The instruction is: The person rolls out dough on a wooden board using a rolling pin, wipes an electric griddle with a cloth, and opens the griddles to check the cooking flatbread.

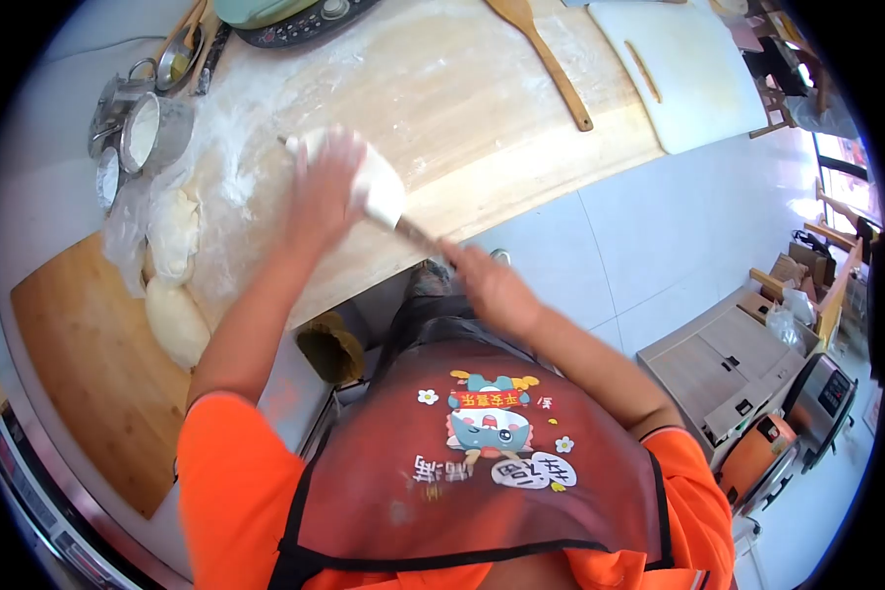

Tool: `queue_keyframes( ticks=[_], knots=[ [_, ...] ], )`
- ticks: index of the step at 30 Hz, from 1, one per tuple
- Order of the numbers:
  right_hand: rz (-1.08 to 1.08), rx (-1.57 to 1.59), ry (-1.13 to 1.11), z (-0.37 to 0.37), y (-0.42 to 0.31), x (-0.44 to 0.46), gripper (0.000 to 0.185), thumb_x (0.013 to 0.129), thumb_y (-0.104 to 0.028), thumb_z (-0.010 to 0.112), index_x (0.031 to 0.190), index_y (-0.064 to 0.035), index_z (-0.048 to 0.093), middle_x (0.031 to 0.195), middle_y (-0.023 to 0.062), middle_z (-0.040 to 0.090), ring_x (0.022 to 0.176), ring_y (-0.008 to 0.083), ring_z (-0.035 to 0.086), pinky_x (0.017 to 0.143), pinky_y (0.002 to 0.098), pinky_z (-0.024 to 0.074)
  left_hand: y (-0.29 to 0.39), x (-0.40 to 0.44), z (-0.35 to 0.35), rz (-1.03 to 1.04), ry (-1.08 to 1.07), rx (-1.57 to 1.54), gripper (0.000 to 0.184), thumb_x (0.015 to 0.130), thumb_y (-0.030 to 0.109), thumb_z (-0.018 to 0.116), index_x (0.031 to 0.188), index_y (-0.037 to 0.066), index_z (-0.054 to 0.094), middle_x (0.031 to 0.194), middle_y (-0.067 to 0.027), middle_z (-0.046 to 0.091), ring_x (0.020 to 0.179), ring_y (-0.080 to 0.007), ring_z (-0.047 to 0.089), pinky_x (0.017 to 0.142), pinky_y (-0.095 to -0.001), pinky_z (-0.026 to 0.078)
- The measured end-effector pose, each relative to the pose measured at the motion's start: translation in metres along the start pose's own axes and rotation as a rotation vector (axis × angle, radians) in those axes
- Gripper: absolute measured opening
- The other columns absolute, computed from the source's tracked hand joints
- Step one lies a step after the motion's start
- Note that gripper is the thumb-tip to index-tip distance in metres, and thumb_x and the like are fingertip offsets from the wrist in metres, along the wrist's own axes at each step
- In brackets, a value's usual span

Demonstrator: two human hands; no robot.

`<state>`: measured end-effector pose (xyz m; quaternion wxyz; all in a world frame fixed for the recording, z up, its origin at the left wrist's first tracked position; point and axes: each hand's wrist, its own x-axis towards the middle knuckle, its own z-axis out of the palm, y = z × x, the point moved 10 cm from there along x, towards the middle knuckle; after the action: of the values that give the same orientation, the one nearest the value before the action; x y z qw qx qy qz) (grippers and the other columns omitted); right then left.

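My right hand (499,292) is closed around the near end of a wooden rolling pin (418,237). White dough (383,189) lies around or over the middle of the pin, and I cannot tell which. A short tip of the pin sticks out at the dough's far end. My left hand (326,187) rests on the dough with its fingers stretched out, somewhat blurred. Left of it, a pale dough lump (174,231) lies under clear plastic, and another dough lump (175,324) sits just below that.
The floured wooden board (442,108) carries a wooden spatula (551,69) and a white cutting board (683,74). A metal cup of flour (152,133) stands at left, near a green-lidded appliance (285,18). A wooden panel (98,364) lies lower left.
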<state>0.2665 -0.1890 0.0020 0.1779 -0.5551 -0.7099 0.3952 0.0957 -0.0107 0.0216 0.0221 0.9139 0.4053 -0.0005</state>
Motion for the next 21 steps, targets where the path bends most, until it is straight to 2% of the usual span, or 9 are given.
queue_keyframes(
  ticks=[3,5,8,10,13,16,18,19,21],
  knots=[
    [-0.022,0.208,0.036,0.010,-0.017,-0.035,0.064,0.092,0.001,0.056,0.153,-0.0038,0.039,0.116,0.0220,0.059,0.092,0.0405,0.068,0.074,0.0481,0.0558,0.040,-0.046,0.006,-0.011,-0.060,-0.225,0.067,0.095,0.035,0.061,0.156,0.014,0.044,0.167,-0.0133,0.033,0.157,-0.0316,0.025,0.126,-0.0581,0.017],
    [0.108,0.205,0.076,-0.002,0.009,-0.052,0.067,0.094,0.004,0.055,0.157,-0.0064,0.036,0.112,0.0205,0.060,0.094,0.0391,0.065,0.082,0.0452,0.0549,0.070,0.012,-0.006,0.050,0.087,-0.222,0.066,0.095,0.034,0.061,0.156,0.014,0.045,0.166,-0.0127,0.035,0.156,-0.0316,0.025,0.126,-0.0578,0.017],
    [0.236,0.124,0.187,-0.041,0.040,-0.070,0.069,0.095,0.009,0.052,0.159,-0.0082,0.035,0.109,0.0192,0.060,0.096,0.0361,0.064,0.089,0.0418,0.0538,0.146,0.141,-0.032,0.153,0.277,-0.268,0.062,0.104,0.047,0.050,0.158,0.018,0.042,0.169,-0.0064,0.032,0.158,-0.0283,0.023,0.127,-0.0593,0.012],
    [0.289,0.086,0.255,-0.057,0.043,-0.070,0.069,0.095,0.010,0.050,0.159,-0.0083,0.034,0.109,0.0189,0.060,0.098,0.0345,0.063,0.090,0.0406,0.0530,0.195,0.183,-0.049,0.304,0.468,-0.344,0.063,0.101,0.045,0.055,0.157,0.019,0.042,0.168,-0.0043,0.034,0.158,-0.0278,0.022,0.125,-0.0607,0.014],
    [0.338,0.128,0.273,-0.052,0.039,-0.067,0.066,0.097,0.008,0.048,0.159,-0.0080,0.035,0.110,0.0189,0.060,0.104,0.0342,0.061,0.094,0.0407,0.0514,0.183,0.166,-0.027,0.233,0.322,-0.278,0.062,0.102,0.048,0.053,0.156,0.020,0.045,0.169,-0.0027,0.033,0.159,-0.0261,0.019,0.125,-0.0617,0.014],
    [0.061,0.277,0.288,-0.010,0.014,-0.047,0.066,0.098,0.005,0.049,0.160,-0.0067,0.030,0.115,0.0217,0.057,0.104,0.0388,0.060,0.096,0.0438,0.0500,0.093,0.099,-0.010,-0.142,0.005,-0.040,0.058,0.100,0.044,0.056,0.152,0.018,0.051,0.168,-0.0018,0.035,0.159,-0.0272,0.019,0.122,-0.0658,0.015],
    [0.046,0.333,0.171,0.016,-0.007,-0.023,0.067,0.099,0.003,0.050,0.161,-0.0056,0.026,0.118,0.0234,0.056,0.106,0.0406,0.060,0.096,0.0437,0.0505,0.036,0.047,-0.006,-0.242,0.147,-0.113,0.050,0.105,0.035,0.052,0.148,0.009,0.054,0.158,-0.0083,0.048,0.147,-0.0298,0.040,0.116,-0.0527,0.034],
    [0.023,0.362,0.180,0.016,-0.019,-0.013,0.066,0.097,0.004,0.049,0.160,-0.0056,0.028,0.118,0.0242,0.056,0.105,0.0428,0.060,0.094,0.0458,0.0507,0.007,0.025,0.010,-0.307,0.241,-0.233,0.046,0.105,0.031,0.054,0.145,0.007,0.056,0.151,-0.0110,0.055,0.139,-0.0299,0.051,0.111,-0.0485,0.042],
    [-0.013,0.409,0.190,0.005,-0.034,0.003,0.067,0.093,0.007,0.047,0.157,-0.0056,0.033,0.120,0.0258,0.056,0.104,0.0471,0.060,0.092,0.0500,0.0511,-0.047,-0.026,0.041,-1.038,0.206,-1.228,0.040,0.106,0.026,0.056,0.136,-0.001,0.058,0.130,-0.0163,0.067,0.111,-0.0291,0.069,0.093,-0.0393,0.056]
  ],
)
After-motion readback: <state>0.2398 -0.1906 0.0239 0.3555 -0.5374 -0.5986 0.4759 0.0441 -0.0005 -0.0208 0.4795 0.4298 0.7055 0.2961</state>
